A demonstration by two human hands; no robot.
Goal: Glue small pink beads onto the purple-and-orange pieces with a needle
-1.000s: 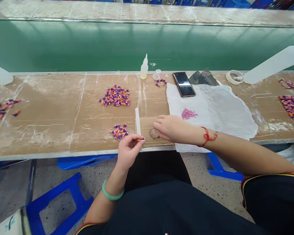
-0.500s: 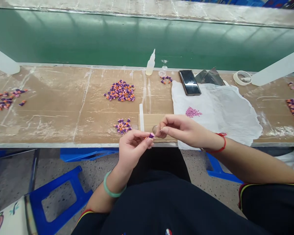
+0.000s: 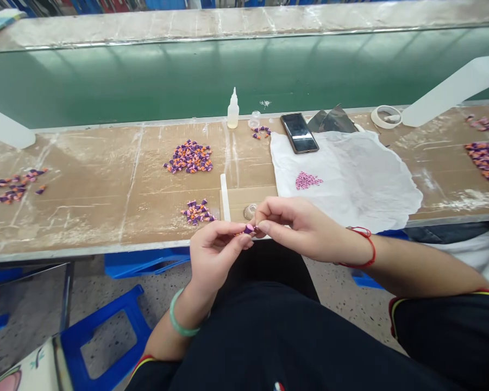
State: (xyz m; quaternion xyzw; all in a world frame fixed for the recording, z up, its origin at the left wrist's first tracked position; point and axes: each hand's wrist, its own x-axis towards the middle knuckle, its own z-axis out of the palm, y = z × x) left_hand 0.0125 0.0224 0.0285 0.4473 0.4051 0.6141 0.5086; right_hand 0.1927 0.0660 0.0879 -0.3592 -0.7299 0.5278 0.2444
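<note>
My left hand (image 3: 215, 251) pinches a small purple and orange piece (image 3: 248, 229) at the table's front edge. My right hand (image 3: 297, 225) meets it there, fingertips closed against the same piece; whether they hold something more is too small to tell. Just beyond my hands lie a small round clear dish (image 3: 250, 210), a white stick (image 3: 224, 196) and a small heap of purple and orange pieces (image 3: 196, 211). A bigger heap of the same pieces (image 3: 189, 158) lies farther back. A little pile of pink beads (image 3: 307, 180) rests on a white cloth (image 3: 350, 179).
A glue bottle (image 3: 232, 110), a small clear cup (image 3: 254, 119), a black phone (image 3: 299, 133) and a tape roll (image 3: 384, 116) stand along the back of the cardboard-covered table (image 3: 85, 195). More pieces lie far left (image 3: 18, 183) and far right (image 3: 486, 158). Blue stools (image 3: 101, 336) sit below.
My right hand lifted off the dish area on the table and came to my left hand. Both hands now meet on the small piece at the table's edge.
</note>
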